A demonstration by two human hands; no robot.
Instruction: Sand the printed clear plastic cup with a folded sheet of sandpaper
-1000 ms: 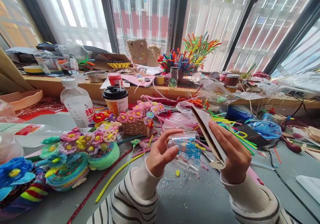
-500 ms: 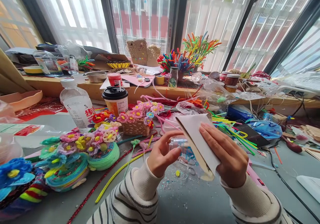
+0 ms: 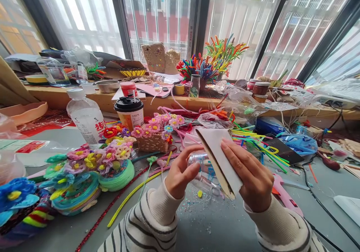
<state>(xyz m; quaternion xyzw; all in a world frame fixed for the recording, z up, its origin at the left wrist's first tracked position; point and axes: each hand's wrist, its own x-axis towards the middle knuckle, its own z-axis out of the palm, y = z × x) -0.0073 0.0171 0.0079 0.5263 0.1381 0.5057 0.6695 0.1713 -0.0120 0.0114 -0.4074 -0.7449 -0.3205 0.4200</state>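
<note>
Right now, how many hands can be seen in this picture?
2: the left hand, around one end of a clear plastic container, and the right hand, gripping white cardboard. No others show.

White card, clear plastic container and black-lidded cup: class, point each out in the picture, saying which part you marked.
White card (image 3: 221,152): head view, on its broad white face.
Clear plastic container (image 3: 207,170): head view, on its blue-printed side.
Black-lidded cup (image 3: 129,118): head view, on its wall below the lid.

A clear bottle (image 3: 86,115) stands at nine o'clock, a blue flower (image 3: 17,192) at eight, and bright bristly stems (image 3: 225,53) at one.
</note>
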